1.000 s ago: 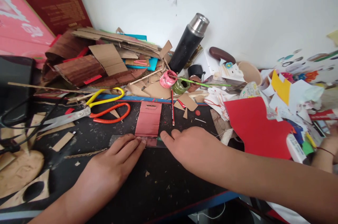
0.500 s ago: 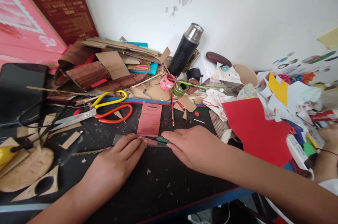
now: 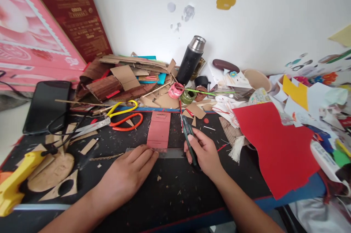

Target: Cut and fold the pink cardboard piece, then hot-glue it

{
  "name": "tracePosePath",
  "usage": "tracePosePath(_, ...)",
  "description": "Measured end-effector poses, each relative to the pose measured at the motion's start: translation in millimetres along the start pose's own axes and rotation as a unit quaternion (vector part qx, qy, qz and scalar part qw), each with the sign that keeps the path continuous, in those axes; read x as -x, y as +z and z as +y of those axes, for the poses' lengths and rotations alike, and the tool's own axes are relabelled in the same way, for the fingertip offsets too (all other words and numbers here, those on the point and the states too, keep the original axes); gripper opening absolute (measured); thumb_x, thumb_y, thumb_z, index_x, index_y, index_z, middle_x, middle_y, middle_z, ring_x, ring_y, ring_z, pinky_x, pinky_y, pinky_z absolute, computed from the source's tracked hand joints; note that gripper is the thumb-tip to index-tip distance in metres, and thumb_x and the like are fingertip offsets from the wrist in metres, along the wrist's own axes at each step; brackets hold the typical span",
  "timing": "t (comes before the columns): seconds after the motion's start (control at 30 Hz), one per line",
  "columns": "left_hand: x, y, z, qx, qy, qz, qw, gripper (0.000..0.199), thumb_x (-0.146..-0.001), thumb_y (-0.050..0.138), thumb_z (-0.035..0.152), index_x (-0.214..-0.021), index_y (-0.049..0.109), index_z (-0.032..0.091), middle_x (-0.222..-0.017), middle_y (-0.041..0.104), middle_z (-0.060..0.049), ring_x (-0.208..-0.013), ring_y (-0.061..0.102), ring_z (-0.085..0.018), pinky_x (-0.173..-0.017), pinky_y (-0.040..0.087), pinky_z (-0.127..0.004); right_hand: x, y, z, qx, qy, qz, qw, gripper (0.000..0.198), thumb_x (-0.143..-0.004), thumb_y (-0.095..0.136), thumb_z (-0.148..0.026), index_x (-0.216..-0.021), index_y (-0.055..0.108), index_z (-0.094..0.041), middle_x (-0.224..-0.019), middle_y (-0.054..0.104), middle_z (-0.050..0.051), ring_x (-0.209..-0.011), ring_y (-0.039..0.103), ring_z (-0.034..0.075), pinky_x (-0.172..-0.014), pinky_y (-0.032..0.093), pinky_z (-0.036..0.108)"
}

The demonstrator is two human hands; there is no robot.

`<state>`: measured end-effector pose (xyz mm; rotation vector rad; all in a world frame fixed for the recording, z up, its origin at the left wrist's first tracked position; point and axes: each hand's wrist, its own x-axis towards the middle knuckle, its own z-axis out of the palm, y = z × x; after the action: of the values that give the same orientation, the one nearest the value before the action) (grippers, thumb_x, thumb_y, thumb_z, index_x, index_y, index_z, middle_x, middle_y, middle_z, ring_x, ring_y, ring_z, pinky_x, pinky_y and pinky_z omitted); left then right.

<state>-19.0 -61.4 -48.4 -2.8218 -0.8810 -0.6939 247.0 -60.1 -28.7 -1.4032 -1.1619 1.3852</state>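
My left hand [image 3: 131, 169] is closed, fingers together, and holds a clear ruler [image 3: 172, 153] down across the lower end of a reddish-pink painted cardboard strip [image 3: 158, 130]. Its fingertips hide the ruler's left part and the strip's bottom corner. A dark green utility knife [image 3: 189, 134] is gripped in my right hand [image 3: 204, 152], tilted with its front end pointing away from me. That knife is raised to the right of the strip, apart from it. Behind its tip lies a thin red and black pencil [image 3: 180, 106], partly covered.
Scissors with yellow and red handles [image 3: 126, 121] lie left of the strip. A yellow glue gun [image 3: 19, 178] and a phone [image 3: 46, 106] are further left. Paint jars [image 3: 175, 90], a black flask [image 3: 191, 59] and cardboard scraps [image 3: 124, 77] line the back. Red sheet [image 3: 274, 145] covers the right side.
My right hand has lifted the utility knife off the strip and turned it from lying sideways to pointing away, slightly to the right. My left hand stays on the ruler. The view has shifted.
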Motion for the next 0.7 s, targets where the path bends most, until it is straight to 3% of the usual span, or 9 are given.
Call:
tracePosePath(0.3, -3.3, -0.9, -0.5, -0.003, 0.000, 0.003, 1.000, 0.032, -0.101, 0.049, 0.009, -0.124, 0.070, 0.013, -0.108, 0.076, -0.009, -0.100, 0.071, -0.023, -0.083, 0.061, -0.033, 1.2, 1.6, 3.3, -0.029, -0.028, -0.001, 0.999, 0.040, -0.102, 0.060, -0.054, -0.119, 0.063, -0.018, -0.072, 0.063, -0.004, -0.043, 0.055, 0.010, -0.045, 0.043, 0.024)
tracePosePath(0.7, -5.1, 0.1, 0.2, 0.016, -0.020, 0.011, 1.000, 0.025, -0.105, 0.055, 0.021, -0.122, 0.073, 0.017, -0.111, 0.077, -0.008, -0.101, 0.071, -0.022, -0.089, 0.059, -0.036, 1.5, 1.3, 6.3, -0.007, -0.028, -0.011, 1.000, 0.043, -0.102, 0.057, -0.054, -0.125, 0.063, -0.019, -0.073, 0.063, -0.004, -0.045, 0.055, 0.010, -0.047, 0.044, 0.025)
